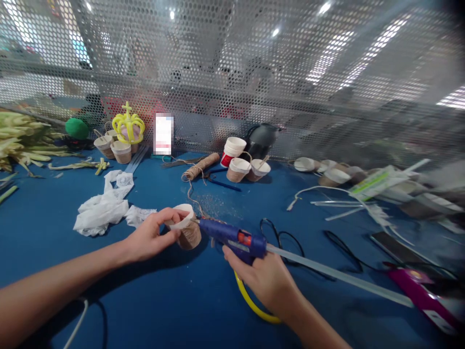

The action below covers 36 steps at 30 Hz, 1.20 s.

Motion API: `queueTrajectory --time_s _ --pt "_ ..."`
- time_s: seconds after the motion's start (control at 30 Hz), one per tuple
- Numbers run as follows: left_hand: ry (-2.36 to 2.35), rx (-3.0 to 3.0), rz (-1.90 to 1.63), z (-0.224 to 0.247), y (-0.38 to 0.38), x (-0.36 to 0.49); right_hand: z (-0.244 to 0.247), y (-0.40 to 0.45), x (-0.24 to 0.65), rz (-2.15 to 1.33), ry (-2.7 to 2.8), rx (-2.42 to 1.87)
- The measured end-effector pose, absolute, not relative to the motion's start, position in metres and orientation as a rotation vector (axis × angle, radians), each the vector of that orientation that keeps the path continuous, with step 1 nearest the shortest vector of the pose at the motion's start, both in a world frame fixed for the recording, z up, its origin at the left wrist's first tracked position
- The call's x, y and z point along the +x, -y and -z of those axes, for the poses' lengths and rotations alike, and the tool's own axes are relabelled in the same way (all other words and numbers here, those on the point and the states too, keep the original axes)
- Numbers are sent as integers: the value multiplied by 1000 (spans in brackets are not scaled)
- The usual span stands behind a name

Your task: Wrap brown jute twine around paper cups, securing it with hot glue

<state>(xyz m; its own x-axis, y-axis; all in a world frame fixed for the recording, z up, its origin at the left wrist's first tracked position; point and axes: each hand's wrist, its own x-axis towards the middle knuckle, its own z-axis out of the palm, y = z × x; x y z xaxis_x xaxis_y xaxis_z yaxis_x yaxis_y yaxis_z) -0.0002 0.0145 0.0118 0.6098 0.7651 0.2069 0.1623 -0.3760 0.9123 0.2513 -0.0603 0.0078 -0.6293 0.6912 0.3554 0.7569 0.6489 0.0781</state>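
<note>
My left hand (154, 232) pinches the rim of a small paper cup (191, 235) wrapped in brown twine, its white inside facing up. In my right hand (267, 278) is a blue hot glue gun (232, 237), its nozzle at the cup's side just below the rim. A long clear glue stick (337, 274) juts from the gun's back end. From behind the cup a loose strand of twine (192, 194) runs back to a twine roll (200, 166). Part of a yellow ring (250, 303) shows beneath my right wrist.
Crumpled white plastic (103, 211) lies at left. Wrapped cups (239, 169) stand at the back, with more (334, 177) at right. A yellow crown (128, 123) sits on cups before a perforated metal screen (203, 63). Black cord (345, 249) and a phone (395, 247) lie at right.
</note>
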Motion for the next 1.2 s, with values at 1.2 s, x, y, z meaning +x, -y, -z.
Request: queueTrajectory --time_s 1.2 --pt "-699 1897 -769 -12 -15 0 -42 29 248 -978 1317 -1643"
